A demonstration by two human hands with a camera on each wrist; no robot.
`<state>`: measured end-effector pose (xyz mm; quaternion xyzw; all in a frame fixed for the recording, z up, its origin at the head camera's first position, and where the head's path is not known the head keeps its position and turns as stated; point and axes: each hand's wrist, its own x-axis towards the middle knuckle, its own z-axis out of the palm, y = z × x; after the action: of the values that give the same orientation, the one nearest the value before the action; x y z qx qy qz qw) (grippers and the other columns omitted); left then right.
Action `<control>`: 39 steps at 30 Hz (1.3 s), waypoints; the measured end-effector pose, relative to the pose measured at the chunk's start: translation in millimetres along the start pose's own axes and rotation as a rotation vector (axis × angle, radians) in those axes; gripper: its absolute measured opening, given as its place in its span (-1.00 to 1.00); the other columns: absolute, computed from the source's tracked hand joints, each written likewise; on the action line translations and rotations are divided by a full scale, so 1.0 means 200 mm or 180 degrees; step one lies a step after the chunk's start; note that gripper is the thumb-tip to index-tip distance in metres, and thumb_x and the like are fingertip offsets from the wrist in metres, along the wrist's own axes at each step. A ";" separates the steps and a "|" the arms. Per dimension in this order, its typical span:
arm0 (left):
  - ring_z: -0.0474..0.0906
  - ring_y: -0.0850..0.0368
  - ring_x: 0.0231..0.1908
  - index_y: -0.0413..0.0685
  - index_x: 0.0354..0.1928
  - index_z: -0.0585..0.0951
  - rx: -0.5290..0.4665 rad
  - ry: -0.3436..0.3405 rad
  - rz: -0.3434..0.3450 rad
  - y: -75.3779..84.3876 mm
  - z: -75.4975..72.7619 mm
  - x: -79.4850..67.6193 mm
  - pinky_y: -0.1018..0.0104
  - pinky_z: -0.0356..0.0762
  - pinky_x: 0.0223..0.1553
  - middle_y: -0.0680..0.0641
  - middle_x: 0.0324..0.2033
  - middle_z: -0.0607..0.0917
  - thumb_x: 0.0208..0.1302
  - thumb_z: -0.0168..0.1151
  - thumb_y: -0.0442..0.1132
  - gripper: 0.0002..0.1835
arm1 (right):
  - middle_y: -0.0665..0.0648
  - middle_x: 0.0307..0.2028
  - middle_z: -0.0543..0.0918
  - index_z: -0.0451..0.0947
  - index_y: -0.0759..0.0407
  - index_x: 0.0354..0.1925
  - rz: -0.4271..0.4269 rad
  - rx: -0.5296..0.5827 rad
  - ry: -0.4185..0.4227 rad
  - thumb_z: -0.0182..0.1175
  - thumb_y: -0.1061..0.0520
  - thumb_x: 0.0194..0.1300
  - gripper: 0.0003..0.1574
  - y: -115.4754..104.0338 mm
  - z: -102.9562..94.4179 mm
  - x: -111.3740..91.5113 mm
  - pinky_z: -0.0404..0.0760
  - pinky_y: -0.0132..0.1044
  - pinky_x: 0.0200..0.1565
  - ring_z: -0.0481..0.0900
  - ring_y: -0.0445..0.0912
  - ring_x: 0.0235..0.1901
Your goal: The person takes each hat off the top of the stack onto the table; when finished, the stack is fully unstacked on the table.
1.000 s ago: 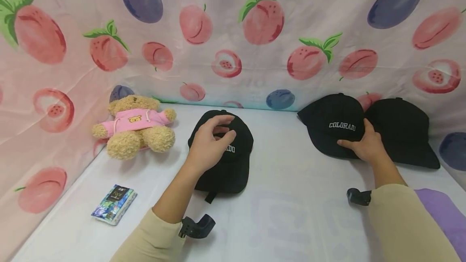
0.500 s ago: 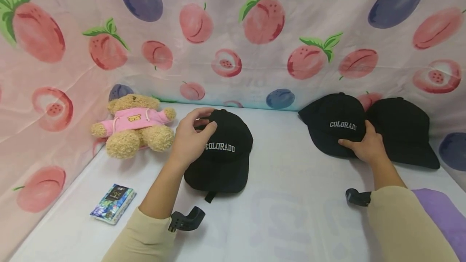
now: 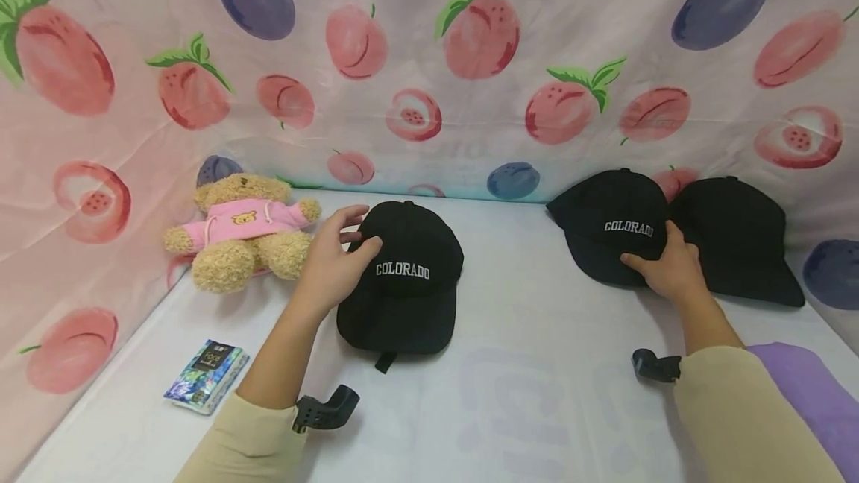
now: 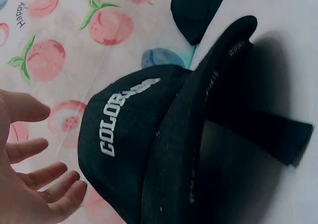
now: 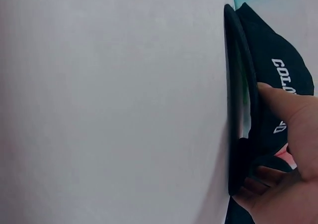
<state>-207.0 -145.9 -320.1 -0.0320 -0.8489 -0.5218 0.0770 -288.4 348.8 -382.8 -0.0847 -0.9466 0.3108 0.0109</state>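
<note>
A black baseball cap (image 3: 409, 311) with white COLORADO lettering lies on the white table, its brim toward me and a strap end poking out below. My left hand (image 3: 329, 263) hovers at its left side, fingers spread and loosely bent, holding nothing. In the left wrist view the fingers (image 4: 54, 172) are apart from the crown. At the back right, my right hand (image 3: 674, 267) grips a second black COLORADO cap (image 3: 617, 203). The right wrist view has the thumb on the brim (image 5: 243, 45) and the other fingers curled lower at its edge.
Against the second cap's right side sits a third black cap (image 3: 734, 233). A teddy bear (image 3: 244, 226) in a pink hoodie is at the back left, with a tissue pack (image 3: 206, 377) in front. Purple cloth (image 3: 798, 371) lies by the right sleeve. Fruit-print fabric (image 3: 470, 125) hangs behind.
My left hand has drawn back leftward off the middle cap, uncovering its lettering. The right hand stays on its cap, which has hardly moved.
</note>
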 end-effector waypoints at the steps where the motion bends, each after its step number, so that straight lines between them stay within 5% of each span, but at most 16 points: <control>1: 0.44 -0.25 0.36 -0.06 0.50 0.36 0.0079 -0.0030 -0.0034 -0.01 0.00 0.00 -0.22 0.44 0.33 -0.25 0.45 0.38 0.41 0.24 -0.20 -0.36 | 0.77 0.45 -0.17 -0.49 0.44 0.58 0.0003 -0.0016 0.0012 0.22 -0.10 0.44 0.33 0.00 0.00 0.00 -0.01 0.51 0.42 -0.13 0.63 0.45; 6: 0.38 -0.30 0.41 -0.03 0.57 0.24 0.0426 -0.0230 -0.0166 -0.03 -0.01 0.00 -0.27 0.44 0.32 -0.30 0.50 0.28 0.35 0.33 -0.15 -0.20 | 0.80 0.43 -0.18 -0.48 0.41 0.59 0.0028 -0.0094 0.0045 0.20 -0.12 0.45 0.32 -0.02 0.01 -0.02 0.04 0.56 0.37 -0.09 0.70 0.41; 13: 0.23 -0.34 0.49 0.03 0.65 0.05 0.0388 -0.0511 -0.0282 -0.05 -0.01 0.01 -0.30 0.32 0.40 -0.31 0.53 0.21 0.22 0.45 -0.17 0.05 | 0.82 0.41 -0.14 -0.44 0.39 0.61 0.0026 -0.0131 0.0136 0.19 -0.03 0.43 0.26 -0.06 0.02 -0.05 0.09 0.58 0.32 -0.08 0.73 0.38; 20: 0.18 -0.35 0.50 0.04 0.67 -0.03 0.0675 -0.0721 -0.0376 -0.07 -0.02 0.01 -0.37 0.18 0.45 -0.37 0.53 0.15 0.19 0.49 -0.14 0.14 | 0.79 0.41 -0.08 -0.35 0.36 0.62 -0.0036 -0.0120 0.0285 0.22 0.06 0.36 0.23 -0.10 0.04 -0.07 0.13 0.57 0.30 -0.05 0.73 0.37; 33: 0.20 -0.35 0.48 0.07 0.68 -0.08 0.0954 -0.0788 -0.0404 -0.11 0.00 0.02 -0.36 0.21 0.43 -0.41 0.51 0.18 0.12 0.54 -0.18 0.22 | 0.75 0.44 -0.04 -0.21 0.36 0.62 0.0010 0.0085 0.0406 0.24 0.08 0.36 0.16 -0.17 0.10 -0.12 0.18 0.54 0.33 -0.01 0.66 0.41; 39: 0.25 -0.38 0.45 0.05 0.68 -0.09 0.1012 -0.0758 -0.0373 -0.12 0.02 0.02 -0.35 0.25 0.42 -0.43 0.49 0.19 0.12 0.55 -0.17 0.23 | 0.60 0.41 0.26 0.09 0.34 0.57 -0.0037 0.0345 0.0709 0.15 0.09 0.43 -0.10 -0.21 0.14 -0.15 0.22 0.42 0.37 0.19 0.52 0.40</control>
<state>-214.8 -153.0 -342.0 -0.0314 -0.9242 -0.3774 -0.0503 -268.1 294.4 -378.8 -0.1125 -0.9218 0.3501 0.1224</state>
